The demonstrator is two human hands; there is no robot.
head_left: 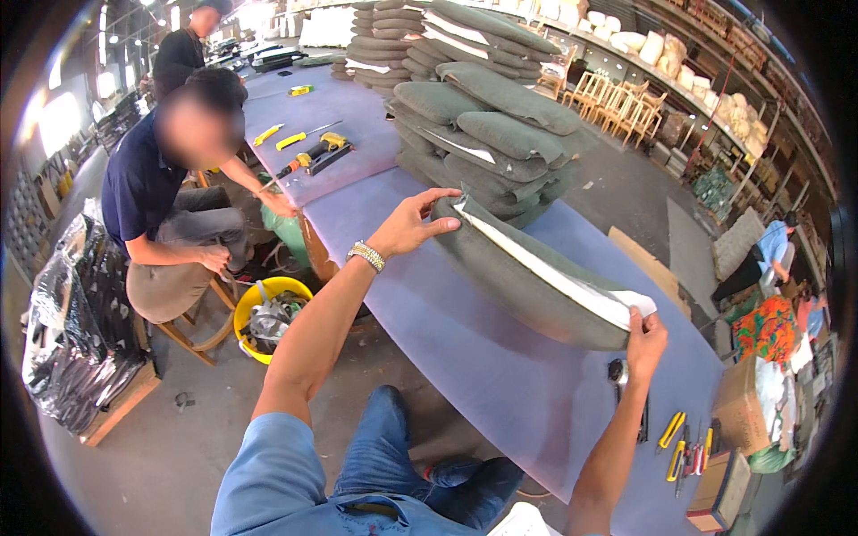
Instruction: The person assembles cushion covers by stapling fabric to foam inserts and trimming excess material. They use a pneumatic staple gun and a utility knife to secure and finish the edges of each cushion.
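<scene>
A dark grey-green fabric cushion (527,290) is held up on edge over the blue-grey table. Along its upper side a long gap in the cover shows a white filling or lining (554,277). My left hand (417,223) pinches the far left corner between thumb and fingers; some loose threads stick up there. At the near right end, my right hand (645,343) grips the corner beside the white part. Just behind the cushion stands a tall stack of similar cushions (487,134), several with white showing at their edges.
Yellow-handled cutters and pliers (672,431) lie near right by a small box (719,491). A yellow drill (322,154) rests on the far table (366,107). To my left, a seated co-worker (170,179) and a yellow bucket (273,284) of scraps border the table.
</scene>
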